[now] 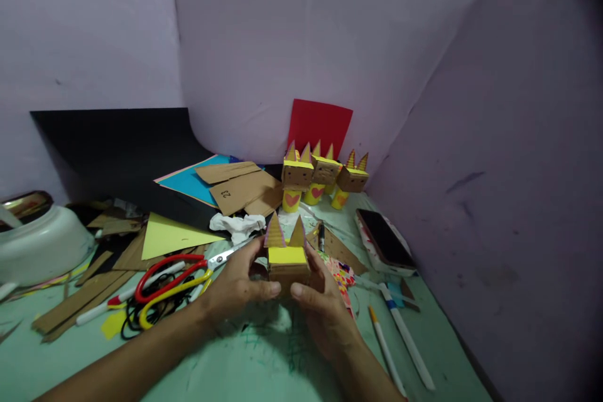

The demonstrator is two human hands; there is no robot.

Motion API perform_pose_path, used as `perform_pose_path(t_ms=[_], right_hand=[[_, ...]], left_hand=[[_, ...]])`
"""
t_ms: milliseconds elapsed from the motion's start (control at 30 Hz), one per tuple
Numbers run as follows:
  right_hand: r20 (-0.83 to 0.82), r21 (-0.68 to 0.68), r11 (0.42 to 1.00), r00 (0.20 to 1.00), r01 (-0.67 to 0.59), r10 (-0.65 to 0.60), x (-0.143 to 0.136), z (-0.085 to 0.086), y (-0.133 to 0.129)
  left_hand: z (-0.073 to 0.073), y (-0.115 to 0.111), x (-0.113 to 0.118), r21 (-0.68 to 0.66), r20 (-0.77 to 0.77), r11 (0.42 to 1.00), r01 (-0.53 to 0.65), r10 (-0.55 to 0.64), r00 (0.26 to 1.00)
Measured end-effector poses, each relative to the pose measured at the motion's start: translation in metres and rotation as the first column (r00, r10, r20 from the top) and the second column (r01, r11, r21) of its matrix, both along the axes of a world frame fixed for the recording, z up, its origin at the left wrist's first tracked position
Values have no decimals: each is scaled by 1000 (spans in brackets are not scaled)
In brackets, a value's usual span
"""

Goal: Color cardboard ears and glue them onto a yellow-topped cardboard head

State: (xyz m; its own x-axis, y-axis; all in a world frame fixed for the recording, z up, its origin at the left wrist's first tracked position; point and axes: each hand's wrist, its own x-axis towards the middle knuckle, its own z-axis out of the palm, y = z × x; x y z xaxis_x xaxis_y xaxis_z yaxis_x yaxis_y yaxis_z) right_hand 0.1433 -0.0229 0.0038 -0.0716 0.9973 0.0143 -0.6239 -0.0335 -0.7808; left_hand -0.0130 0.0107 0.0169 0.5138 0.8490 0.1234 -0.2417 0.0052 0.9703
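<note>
Between both hands is a small cardboard box head (287, 271) with a yellow top and two pointed cardboard ears. My left hand (242, 279) grips its left side, thumb across the near face. From the right, my right hand (323, 298) closes on the same box, its thumb also on the near face. The fingers behind the box are hidden. Farther back stand three similar cardboard figures with eared box heads: a left one (298, 174), a middle one (325, 171) and a right one (353, 181). Their yellow bodies carry hearts.
Red-handled scissors (170, 271) and yellow-handled scissors (176, 298) lie left among cardboard strips (85, 301) and black cord. Crumpled white tissue (237, 224) sits behind the hands. A phone (385, 237) and white markers (407, 336) are at right. Walls enclose the table's back and right side.
</note>
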Motion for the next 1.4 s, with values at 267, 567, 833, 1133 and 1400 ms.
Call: perform_pose_path(t_ms=[267,567,833,1133,1400], right_hand=[[186,101,995,982,6,-25,6,-5,4],[228,96,994,973,-43,20,5,-4,2],[537,36,998,843,-49,22,7,-10,0],[672,496,862,581,107,-459,22,2,10],[693,466,877,570,113,-442,8,-4,18]], left_hand=[[-2,-3,3,-43,42,997,57,-55,998],[5,1,2,-84,109,967,-242,250,962],[8,0,-3,24,-170,920,-392,390,905],[5,2,-3,113,-238,908,-404,419,876],[14,6,-9,314,-357,904,-290,396,846]])
